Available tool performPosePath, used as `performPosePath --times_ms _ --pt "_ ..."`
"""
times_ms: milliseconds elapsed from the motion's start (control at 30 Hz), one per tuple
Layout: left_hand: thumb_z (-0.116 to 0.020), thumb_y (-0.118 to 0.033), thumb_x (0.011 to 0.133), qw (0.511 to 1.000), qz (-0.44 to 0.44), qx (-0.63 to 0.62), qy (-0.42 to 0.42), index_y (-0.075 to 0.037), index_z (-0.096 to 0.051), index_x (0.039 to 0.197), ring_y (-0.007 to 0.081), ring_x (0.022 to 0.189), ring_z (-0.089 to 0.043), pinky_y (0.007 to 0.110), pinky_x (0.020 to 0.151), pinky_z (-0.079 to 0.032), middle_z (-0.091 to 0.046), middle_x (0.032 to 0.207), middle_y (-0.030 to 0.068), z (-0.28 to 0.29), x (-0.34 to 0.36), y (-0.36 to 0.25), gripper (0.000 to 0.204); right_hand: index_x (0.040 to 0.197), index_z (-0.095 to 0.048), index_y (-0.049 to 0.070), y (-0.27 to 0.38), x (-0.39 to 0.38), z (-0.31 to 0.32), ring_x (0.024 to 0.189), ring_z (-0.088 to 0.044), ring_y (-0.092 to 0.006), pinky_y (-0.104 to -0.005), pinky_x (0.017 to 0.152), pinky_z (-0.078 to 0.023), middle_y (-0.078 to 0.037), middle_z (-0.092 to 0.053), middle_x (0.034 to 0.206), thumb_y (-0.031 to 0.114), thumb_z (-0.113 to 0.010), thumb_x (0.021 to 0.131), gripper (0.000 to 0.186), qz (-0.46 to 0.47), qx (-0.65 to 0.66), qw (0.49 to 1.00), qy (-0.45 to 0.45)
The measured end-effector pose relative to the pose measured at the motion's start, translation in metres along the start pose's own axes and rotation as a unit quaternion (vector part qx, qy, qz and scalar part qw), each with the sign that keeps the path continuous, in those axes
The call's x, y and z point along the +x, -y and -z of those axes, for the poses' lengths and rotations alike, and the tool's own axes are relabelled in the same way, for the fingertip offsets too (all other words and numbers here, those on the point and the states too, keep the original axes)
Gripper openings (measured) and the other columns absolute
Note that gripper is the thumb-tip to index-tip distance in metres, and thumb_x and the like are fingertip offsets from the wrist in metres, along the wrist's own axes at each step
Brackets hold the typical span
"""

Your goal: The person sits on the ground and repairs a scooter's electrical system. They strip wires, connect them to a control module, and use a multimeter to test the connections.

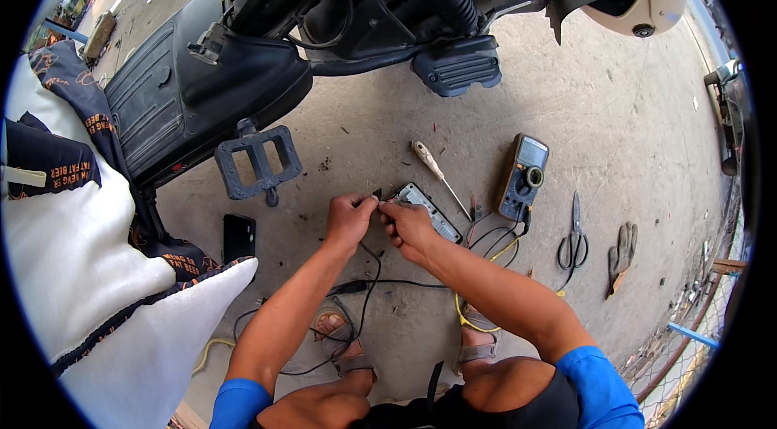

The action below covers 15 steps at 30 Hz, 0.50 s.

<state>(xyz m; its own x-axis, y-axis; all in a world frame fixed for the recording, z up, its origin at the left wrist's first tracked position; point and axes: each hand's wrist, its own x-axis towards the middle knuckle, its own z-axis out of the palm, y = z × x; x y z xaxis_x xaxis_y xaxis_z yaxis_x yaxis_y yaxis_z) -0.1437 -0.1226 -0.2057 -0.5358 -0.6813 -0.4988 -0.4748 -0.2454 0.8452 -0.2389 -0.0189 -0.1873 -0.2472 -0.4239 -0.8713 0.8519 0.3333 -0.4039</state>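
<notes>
My left hand (pixel 350 220) and my right hand (pixel 409 228) meet in front of me, both closed, fingertips nearly touching. A small dark piece (pixel 377 193) sticks up from the left fingertips; its kind is too small to tell. Whatever the right fingers pinch is hidden. A black cable (pixel 378 265) comes out from below the left hand and runs down toward my feet. Just beyond my right hand, partly covered by it, lies a grey rectangular case (pixel 437 220) with a dark edge. A screwdriver (pixel 429 160) with a pale handle lies past it, tip toward the case.
Right of the case are a multimeter (pixel 523 176) with leads, scissors (pixel 575 236) and a work glove (pixel 622 259). A phone (pixel 239 236) lies left. An electric two-wheeler's pedal (pixel 257 163) and black body (pixel 210 81) overhang the far side. A white padded cover (pixel 73 267) hangs at left.
</notes>
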Motion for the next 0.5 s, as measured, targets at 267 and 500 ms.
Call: performPosePath --times_ms 267,500 --pt "-0.067 -0.02 0.089 0.988 -0.064 0.139 -0.021 0.003 -0.068 0.074 0.0122 0.054 -0.05 0.037 0.051 -0.039 -0.059 0.058 0.0065 0.004 -0.002 -0.003 0.028 0.076 -0.061 0.008 -0.004 0.009 -0.007 0.051 -0.048 -0.0086 -0.0254 0.037 -0.03 -0.001 -0.059 0.069 0.018 -0.069 0.091 0.02 0.029 -0.032 0.998 -0.038" --pt "-0.068 -0.012 0.086 0.972 -0.191 0.115 -0.07 0.002 -0.071 0.088 0.021 0.067 -0.069 0.035 0.064 -0.053 -0.071 0.078 0.0144 -0.002 -0.015 -0.012 0.014 0.071 -0.064 0.004 0.001 0.013 -0.009 0.047 -0.049 -0.0134 -0.0309 0.039 -0.031 -0.005 -0.06 0.062 0.017 -0.069 0.087 0.021 0.032 -0.027 0.997 -0.063"
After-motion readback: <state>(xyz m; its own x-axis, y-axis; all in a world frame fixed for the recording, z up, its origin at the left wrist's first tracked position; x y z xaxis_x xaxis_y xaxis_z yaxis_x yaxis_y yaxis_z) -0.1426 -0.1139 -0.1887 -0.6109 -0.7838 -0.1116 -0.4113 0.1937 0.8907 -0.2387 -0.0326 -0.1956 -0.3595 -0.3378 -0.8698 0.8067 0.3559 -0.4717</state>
